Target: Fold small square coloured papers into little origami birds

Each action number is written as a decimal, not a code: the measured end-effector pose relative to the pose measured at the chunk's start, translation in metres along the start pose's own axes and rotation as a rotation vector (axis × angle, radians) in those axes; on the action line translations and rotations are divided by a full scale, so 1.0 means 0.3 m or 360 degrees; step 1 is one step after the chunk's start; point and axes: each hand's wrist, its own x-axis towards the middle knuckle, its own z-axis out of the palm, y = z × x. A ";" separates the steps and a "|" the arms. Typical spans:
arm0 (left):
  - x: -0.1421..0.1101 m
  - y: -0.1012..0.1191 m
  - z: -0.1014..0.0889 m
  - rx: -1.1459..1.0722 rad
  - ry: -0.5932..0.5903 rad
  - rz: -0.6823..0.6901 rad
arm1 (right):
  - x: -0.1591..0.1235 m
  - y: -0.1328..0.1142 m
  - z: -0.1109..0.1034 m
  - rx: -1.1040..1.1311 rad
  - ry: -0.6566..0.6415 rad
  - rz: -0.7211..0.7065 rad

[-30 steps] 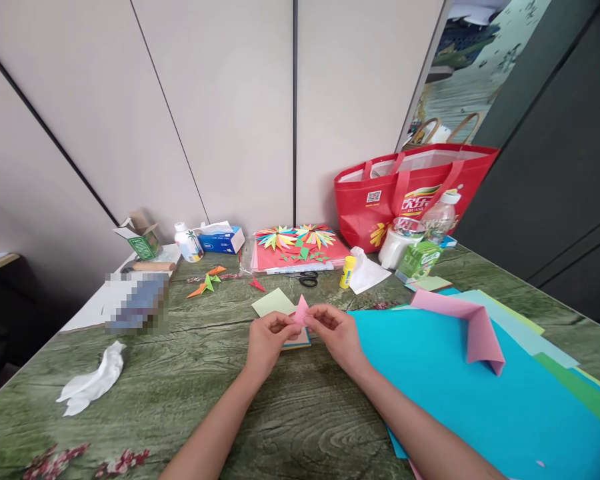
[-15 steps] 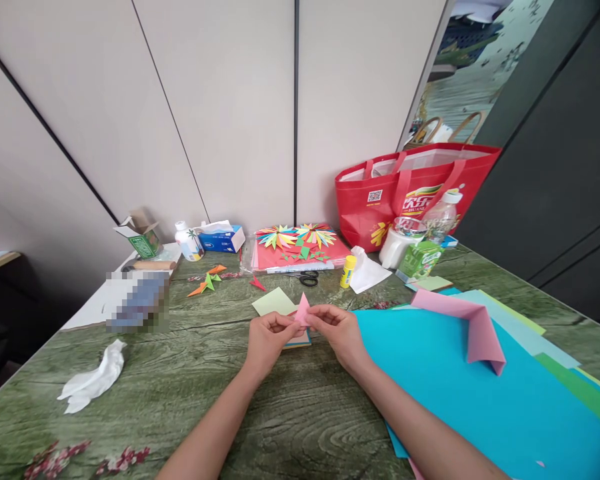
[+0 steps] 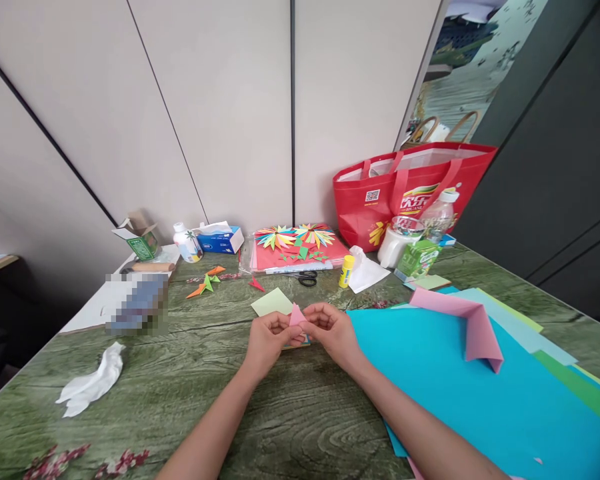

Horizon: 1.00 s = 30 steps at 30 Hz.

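A small pink folded paper (image 3: 297,315) is pinched between both my hands, its pointed tip upward. My left hand (image 3: 271,339) grips its left side, and my right hand (image 3: 331,333) closes on its right side, thumbs nearly meeting. Behind and below them lie a pale green paper square (image 3: 272,303) and a small stack of coloured squares, mostly hidden by my fingers. Farther back are black-handled scissors (image 3: 308,279), a yellow glue stick (image 3: 347,271) and a small red folded piece (image 3: 257,285). Orange and green folded pieces (image 3: 209,283) lie to the left.
Large blue paper sheets (image 3: 420,373) cover the table's right side, with a creased pink strip (image 3: 480,327) on top. A red bag (image 3: 360,200), white mug (image 3: 397,247) and bottle (image 3: 439,217) stand at the back right. Crumpled tissue (image 3: 94,381) lies left.
Both hands have drawn closer together around the pink paper, and its tip sits slightly lower and further left. My right fingers cover more of it. The view has shifted slightly.
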 end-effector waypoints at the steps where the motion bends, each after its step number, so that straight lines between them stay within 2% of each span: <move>1: -0.001 0.001 0.001 -0.0013 0.0011 0.0012 | 0.002 0.000 -0.001 0.0005 -0.0029 0.0003; 6: 0.000 0.001 -0.008 -0.0101 0.0074 0.0023 | 0.005 -0.014 -0.010 0.0056 -0.0187 0.0006; 10: 0.001 -0.003 -0.017 -0.0143 0.0022 0.0029 | 0.000 -0.015 -0.010 0.0106 -0.0236 0.0020; 15: -0.002 -0.005 -0.006 -0.0115 0.0013 0.0051 | -0.003 -0.011 -0.007 0.0178 -0.0225 0.0073; 18: 0.000 -0.003 -0.002 -0.0112 0.0057 -0.0013 | 0.000 -0.012 -0.008 0.0207 -0.0197 0.0127; 22: 0.007 0.002 -0.009 -0.0120 -0.0012 -0.0099 | 0.007 -0.007 -0.010 0.0175 -0.0165 0.0114; 30: 0.014 -0.010 -0.016 -0.0072 0.0055 -0.0036 | 0.010 0.001 -0.010 0.0161 -0.0135 0.0231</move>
